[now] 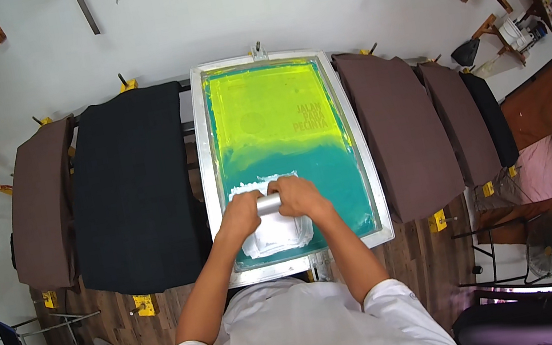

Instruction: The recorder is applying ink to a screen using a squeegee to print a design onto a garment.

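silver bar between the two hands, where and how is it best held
Probably toward both ends of the silver bar, from above and the near side. It runs crosswise over the screen, and its bare middle looks slim enough to close around. The left grip and right grip sit that way, though they hide its ends.

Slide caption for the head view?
Left hand and right hand grip a silver metal handle over a rectangular metal-framed yellow-and-green screen.
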{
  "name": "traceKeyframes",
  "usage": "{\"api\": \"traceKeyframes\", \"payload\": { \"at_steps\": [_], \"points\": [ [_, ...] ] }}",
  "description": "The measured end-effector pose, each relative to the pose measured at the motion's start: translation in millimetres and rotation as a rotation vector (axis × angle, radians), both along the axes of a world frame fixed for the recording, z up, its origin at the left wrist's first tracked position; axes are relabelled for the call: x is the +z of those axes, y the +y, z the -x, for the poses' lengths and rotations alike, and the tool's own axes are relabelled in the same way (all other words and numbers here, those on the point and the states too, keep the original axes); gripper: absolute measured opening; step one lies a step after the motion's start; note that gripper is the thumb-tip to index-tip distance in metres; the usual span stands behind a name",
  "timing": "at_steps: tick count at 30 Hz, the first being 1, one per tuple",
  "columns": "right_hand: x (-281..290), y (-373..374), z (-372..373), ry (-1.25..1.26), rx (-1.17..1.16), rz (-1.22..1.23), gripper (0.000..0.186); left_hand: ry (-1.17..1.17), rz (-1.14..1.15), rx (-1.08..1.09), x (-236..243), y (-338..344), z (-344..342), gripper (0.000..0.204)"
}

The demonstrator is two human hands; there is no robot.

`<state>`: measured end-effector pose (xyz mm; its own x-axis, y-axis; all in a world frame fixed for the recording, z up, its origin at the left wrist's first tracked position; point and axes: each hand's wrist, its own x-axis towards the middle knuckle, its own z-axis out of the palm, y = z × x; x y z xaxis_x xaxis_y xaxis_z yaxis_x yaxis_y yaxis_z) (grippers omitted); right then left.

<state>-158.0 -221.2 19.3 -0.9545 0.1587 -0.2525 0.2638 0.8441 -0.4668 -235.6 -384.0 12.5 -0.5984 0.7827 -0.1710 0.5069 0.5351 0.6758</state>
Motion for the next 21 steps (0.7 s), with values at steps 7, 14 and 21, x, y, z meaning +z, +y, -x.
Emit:
{"api": "traceKeyframes", "payload": {
  "at_steps": [7,14,21],
  "points": [
    [8,-5,3,-0.132,-0.041,0.004,0.038,-0.011,0.062,0.032,4,2,-4,0.042],
    [-4,-24,-36,0.063,-0.053,-0.045,0.037,0.103,-0.098,0.104,-17,-15,-40,0.042],
    [-7,-33,-51,0.105,-0.078,-0.052,0.04,0.063,-0.072,0.125,-11,-22,-55,0.041]
  ]
}}
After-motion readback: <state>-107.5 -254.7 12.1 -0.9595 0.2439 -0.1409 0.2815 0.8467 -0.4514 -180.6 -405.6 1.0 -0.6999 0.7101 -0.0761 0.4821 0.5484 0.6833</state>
